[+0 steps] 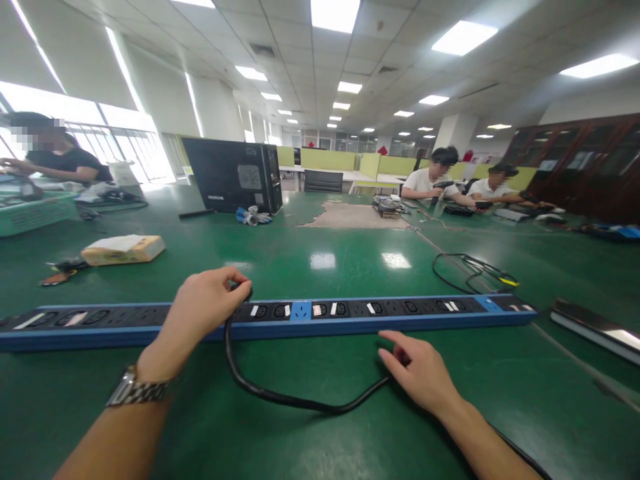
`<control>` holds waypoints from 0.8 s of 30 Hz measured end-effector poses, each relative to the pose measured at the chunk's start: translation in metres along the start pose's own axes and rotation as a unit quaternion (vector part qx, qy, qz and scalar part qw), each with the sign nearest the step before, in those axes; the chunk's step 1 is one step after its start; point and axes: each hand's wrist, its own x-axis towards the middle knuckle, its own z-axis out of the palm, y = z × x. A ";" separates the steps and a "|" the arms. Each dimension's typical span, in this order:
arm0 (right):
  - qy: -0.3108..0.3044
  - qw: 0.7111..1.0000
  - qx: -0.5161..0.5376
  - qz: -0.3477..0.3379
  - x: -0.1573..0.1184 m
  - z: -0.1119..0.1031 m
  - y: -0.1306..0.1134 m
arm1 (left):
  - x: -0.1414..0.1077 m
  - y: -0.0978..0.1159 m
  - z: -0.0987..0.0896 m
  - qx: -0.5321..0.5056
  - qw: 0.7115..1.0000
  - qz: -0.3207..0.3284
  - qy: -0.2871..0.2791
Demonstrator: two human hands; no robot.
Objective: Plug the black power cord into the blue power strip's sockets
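A long blue power strip (345,328) with black socket sections lies across the green table. Over its left half, my left hand (203,303) is closed, thumb and forefinger pinching one end of a thick black power cord (300,402). A dark bit of that end shows past the fingertips; whether it sits in a socket is hidden. From there the cord loops down in front of the strip and passes under my right hand (423,373). That hand hovers just in front of the strip's right half, thumb and forefinger apart, its other fingers curled and partly hidden.
Right of the strip lies a dark flat device (595,327); behind its right end is a coiled black cable (473,270). A tissue pack (123,249), a black computer case (233,175) and gloves (253,215) stand farther back. Several people sit around the table.
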 end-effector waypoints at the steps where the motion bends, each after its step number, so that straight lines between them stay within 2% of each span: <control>1: -0.008 1.000 0.010 -0.025 -0.002 0.002 -0.007 | 0.001 -0.013 0.004 0.011 0.999 -0.011 -0.030; 3: -0.024 0.997 0.029 -0.068 -0.005 0.006 -0.019 | 0.001 -0.032 0.013 0.012 0.998 -0.020 -0.066; 5: -0.035 0.995 0.037 -0.087 -0.007 0.009 -0.026 | 0.001 -0.040 0.018 0.001 0.997 -0.014 -0.073; 9: -0.041 0.995 0.033 -0.084 -0.008 0.011 -0.027 | 0.004 -0.036 0.017 -0.032 0.995 0.011 -0.095; 12: -0.039 0.995 0.027 -0.085 -0.008 0.012 -0.025 | 0.006 -0.033 0.016 -0.029 0.994 0.001 -0.101; 15: -0.039 0.995 0.022 -0.088 -0.007 0.012 -0.025 | 0.009 -0.038 0.020 -0.028 0.995 -0.007 -0.098; 21: -0.046 0.996 0.022 -0.078 -0.006 0.011 -0.026 | 0.018 -0.045 0.030 -0.030 0.988 -0.009 -0.150; 24: -0.045 0.996 0.025 -0.078 -0.006 0.011 -0.026 | 0.015 -0.044 0.032 -0.040 0.989 -0.007 -0.145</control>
